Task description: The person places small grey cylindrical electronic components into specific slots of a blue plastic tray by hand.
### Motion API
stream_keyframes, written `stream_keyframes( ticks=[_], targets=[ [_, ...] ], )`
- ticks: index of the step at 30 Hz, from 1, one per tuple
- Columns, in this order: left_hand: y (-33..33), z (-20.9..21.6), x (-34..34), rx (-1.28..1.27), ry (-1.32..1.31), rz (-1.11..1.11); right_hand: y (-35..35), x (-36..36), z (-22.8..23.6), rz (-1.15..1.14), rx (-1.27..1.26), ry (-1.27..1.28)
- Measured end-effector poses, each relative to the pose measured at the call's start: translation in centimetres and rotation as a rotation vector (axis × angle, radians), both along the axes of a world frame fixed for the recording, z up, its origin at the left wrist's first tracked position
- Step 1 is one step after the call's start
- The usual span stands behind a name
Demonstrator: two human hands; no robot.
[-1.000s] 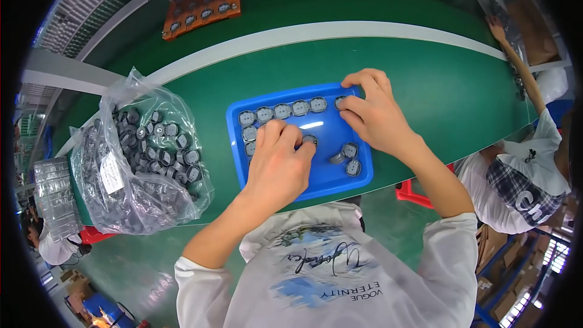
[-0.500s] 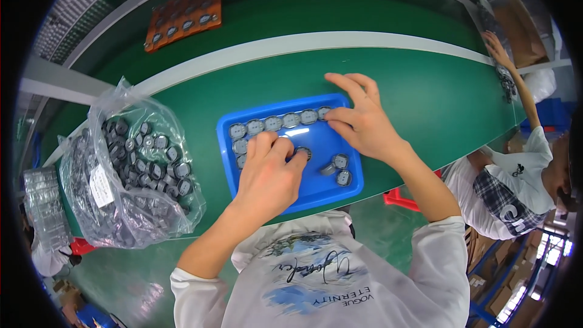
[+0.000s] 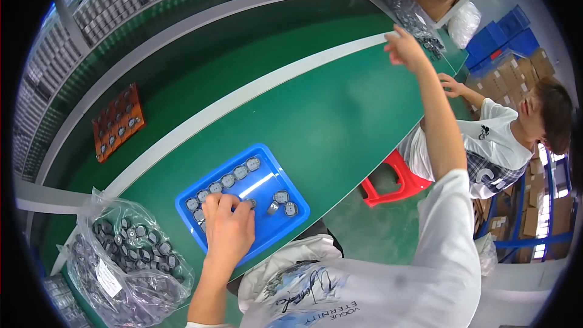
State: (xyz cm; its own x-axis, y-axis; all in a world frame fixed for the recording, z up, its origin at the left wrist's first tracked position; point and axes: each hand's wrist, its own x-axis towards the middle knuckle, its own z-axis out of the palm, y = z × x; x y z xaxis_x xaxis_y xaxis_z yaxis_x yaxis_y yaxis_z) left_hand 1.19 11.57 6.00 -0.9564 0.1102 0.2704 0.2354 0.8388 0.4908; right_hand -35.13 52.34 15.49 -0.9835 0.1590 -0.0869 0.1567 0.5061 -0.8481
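Observation:
My left hand [image 3: 228, 225] is over a blue tray [image 3: 291, 218], its fingers bent and pressed together around a small round grey part [image 3: 251, 203] that shows at its fingertips. A row of similar round grey parts [image 3: 228, 180] lines the tray's far side and continues down its left side, partly hidden by the hand. Near the tray's right side lie a few loose parts [image 3: 290, 209], one of them on edge. My right hand [image 3: 405, 50] is raised above the far right of the green table, fingers loosely apart, with nothing visible in it.
A clear plastic bag [image 3: 133, 261] full of dark grey parts stands left of the tray. Beyond a white divider [image 3: 255, 94] rests an orange rack [image 3: 118, 123] of parts. A co-worker [image 3: 486, 140] sits at right near a red stool [image 3: 398, 179]; another bag [image 3: 410, 12] lies far right.
My right hand has left the tray's far edge and swung out to the far right. My left hand stays over the tray. The whole view has turned rightward.

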Motion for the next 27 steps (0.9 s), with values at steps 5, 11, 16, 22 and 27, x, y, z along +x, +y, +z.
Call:
stream_keyframes(
  ticks=[5,11,16,22,27],
  targets=[
    [-0.6,-0.1,-0.3,-0.040,0.037,0.037,-5.1,-5.2,6.5,0.077,0.141,0.114],
    [-0.5,-3.1,-0.4,-0.090,0.017,-0.010,-27.3,10.9,10.8,0.897,0.271,0.437],
    [1.6,-2.2,-1.5,-0.041,0.342,0.007,-33.5,24.9,11.5,1.553,0.136,0.792],
    [1.7,-3.8,-0.4,-0.013,0.412,0.153,-33.1,28.0,7.7,1.753,0.278,0.909],
    [0.5,-2.3,-1.0,0.012,0.180,-0.044,-24.8,23.1,0.0,1.435,0.264,0.369]
  ],
)
